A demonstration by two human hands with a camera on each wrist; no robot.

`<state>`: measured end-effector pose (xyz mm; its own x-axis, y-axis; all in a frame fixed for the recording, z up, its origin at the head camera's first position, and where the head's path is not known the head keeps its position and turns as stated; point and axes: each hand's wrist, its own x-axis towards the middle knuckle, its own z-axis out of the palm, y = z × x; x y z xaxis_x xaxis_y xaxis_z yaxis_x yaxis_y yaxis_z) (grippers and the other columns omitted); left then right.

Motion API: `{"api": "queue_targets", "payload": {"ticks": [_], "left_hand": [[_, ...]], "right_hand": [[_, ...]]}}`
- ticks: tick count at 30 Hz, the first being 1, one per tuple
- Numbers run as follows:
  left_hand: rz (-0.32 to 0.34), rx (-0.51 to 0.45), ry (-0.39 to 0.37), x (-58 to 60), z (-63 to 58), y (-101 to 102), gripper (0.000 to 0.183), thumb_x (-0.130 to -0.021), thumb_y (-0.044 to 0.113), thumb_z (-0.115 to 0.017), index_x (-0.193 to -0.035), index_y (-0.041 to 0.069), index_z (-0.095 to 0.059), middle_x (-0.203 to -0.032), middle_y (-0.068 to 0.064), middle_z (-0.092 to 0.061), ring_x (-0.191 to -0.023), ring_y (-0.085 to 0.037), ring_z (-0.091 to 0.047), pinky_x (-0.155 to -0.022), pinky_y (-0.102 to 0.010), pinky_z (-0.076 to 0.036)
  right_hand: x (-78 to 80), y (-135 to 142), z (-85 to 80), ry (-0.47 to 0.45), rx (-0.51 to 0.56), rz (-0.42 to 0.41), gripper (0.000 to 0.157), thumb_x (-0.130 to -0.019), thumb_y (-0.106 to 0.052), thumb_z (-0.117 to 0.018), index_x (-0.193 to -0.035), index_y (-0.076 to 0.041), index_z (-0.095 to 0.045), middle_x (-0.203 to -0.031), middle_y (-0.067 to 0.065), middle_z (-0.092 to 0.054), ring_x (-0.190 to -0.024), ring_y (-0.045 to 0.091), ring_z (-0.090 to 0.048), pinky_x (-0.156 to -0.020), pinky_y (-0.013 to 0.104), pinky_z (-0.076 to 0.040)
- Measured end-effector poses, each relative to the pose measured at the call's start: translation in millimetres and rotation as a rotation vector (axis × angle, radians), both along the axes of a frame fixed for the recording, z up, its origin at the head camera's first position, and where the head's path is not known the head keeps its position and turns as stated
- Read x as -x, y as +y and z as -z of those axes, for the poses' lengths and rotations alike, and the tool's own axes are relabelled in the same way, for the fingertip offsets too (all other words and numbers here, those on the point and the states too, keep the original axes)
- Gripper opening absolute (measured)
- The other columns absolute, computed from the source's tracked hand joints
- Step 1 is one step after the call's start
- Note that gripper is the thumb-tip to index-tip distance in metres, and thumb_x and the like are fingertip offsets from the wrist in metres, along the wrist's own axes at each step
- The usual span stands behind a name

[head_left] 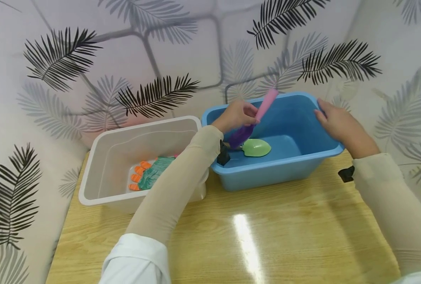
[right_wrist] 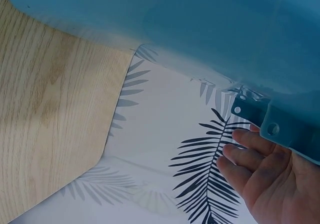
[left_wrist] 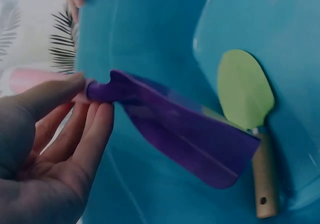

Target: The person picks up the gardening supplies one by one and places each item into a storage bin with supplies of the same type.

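My left hand (head_left: pixel 237 115) pinches a trowel by the neck end of its pink handle (head_left: pixel 266 104). The trowel's purple blade (left_wrist: pixel 185 129) slants down into the blue bin (head_left: pixel 267 173). Below it, on the bin floor, lies a trowel with a light green blade (head_left: pixel 256 148) and a wooden handle (left_wrist: pixel 265 176). At the bin's right end, my right hand (head_left: pixel 345 124) grips the rim, with the thumb inside and fingers (right_wrist: pixel 245 159) beneath the outer edge.
A whitish bin (head_left: pixel 100 185) stands to the left, touching or nearly touching the blue one. Inside is a green glove (head_left: pixel 155 171) with orange fingertips; my left forearm partly covers it. The wooden table (head_left: pixel 285 232) meets a leaf-patterned wall (head_left: pixel 182 55) behind the bins.
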<state>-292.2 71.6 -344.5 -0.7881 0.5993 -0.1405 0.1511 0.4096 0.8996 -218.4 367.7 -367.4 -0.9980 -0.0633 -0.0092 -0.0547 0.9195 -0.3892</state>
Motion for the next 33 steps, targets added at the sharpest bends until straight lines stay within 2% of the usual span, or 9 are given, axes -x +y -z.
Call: {"api": "queue_targets", "payload": {"ticks": [6,10,14,19,23,28,33], "left_hand": [[0.061,0.032,-0.161,0.9,10.5,-1,0.030,-0.080,0.002,-0.070,-0.109,0.000,-0.063,-0.101,-0.013,-0.066,-0.090,-0.022,-0.065,-0.076,-0.027,-0.053],[0.126,0.057,-0.203,0.5,11.1,1,0.033,-0.081,0.002,-0.069,-0.113,0.000,-0.061,-0.100,-0.015,-0.066,-0.091,-0.023,-0.065,-0.080,-0.031,-0.052],[0.189,0.153,-0.182,0.4,13.4,2,0.034,-0.082,0.003,-0.069,-0.114,0.000,-0.060,-0.097,-0.013,-0.068,-0.089,-0.022,-0.065,-0.082,-0.033,-0.051],[0.241,0.282,-0.117,1.3,19.2,2,0.033,-0.082,0.005,-0.069,-0.114,0.003,-0.062,-0.098,-0.009,-0.067,-0.088,-0.017,-0.065,-0.078,-0.028,-0.052],[0.260,0.327,-0.091,1.2,21.7,3,0.032,-0.081,0.006,-0.070,-0.112,0.004,-0.062,-0.100,-0.008,-0.066,-0.088,-0.016,-0.064,-0.075,-0.025,-0.052],[0.292,0.385,-0.067,-2.8,19.5,5,0.030,-0.082,0.007,-0.070,-0.110,0.004,-0.063,-0.098,-0.007,-0.066,-0.089,-0.017,-0.063,-0.080,-0.029,-0.051],[0.334,0.425,-0.091,-3.7,20.6,6,0.029,-0.082,0.010,-0.070,-0.110,0.005,-0.062,-0.097,-0.006,-0.066,-0.088,-0.017,-0.063,-0.080,-0.028,-0.051]], "right_hand": [[-1.1,2,-1.2,0.001,0.001,-0.012,0.062,-0.100,-0.040,-0.021,-0.148,-0.003,-0.007,-0.149,0.026,-0.014,-0.133,0.046,-0.016,-0.107,0.057,-0.011],[-1.6,2,-3.8,-0.008,-0.005,-0.006,0.062,-0.100,-0.041,-0.020,-0.148,-0.004,-0.006,-0.149,0.026,-0.013,-0.133,0.047,-0.015,-0.107,0.057,-0.011],[-1.6,2,-5.5,-0.014,-0.005,-0.002,0.062,-0.100,-0.040,-0.021,-0.148,-0.004,-0.006,-0.149,0.026,-0.014,-0.133,0.047,-0.016,-0.107,0.057,-0.011],[-2.2,2,-4.3,-0.031,0.009,0.004,0.062,-0.100,-0.040,-0.022,-0.149,-0.004,-0.006,-0.149,0.026,-0.015,-0.133,0.047,-0.016,-0.106,0.058,-0.012],[-2.8,3,-2.8,-0.038,0.011,0.007,0.063,-0.100,-0.041,-0.020,-0.149,-0.005,-0.005,-0.149,0.027,-0.014,-0.132,0.048,-0.016,-0.106,0.059,-0.012],[-3.0,3,-3.1,-0.034,0.009,0.010,0.062,-0.100,-0.041,-0.020,-0.149,-0.006,-0.005,-0.149,0.026,-0.014,-0.133,0.048,-0.016,-0.106,0.059,-0.012],[-3.0,3,-3.7,-0.037,0.006,0.010,0.062,-0.100,-0.041,-0.020,-0.149,-0.005,-0.005,-0.149,0.025,-0.013,-0.133,0.047,-0.015,-0.106,0.058,-0.012]]}}
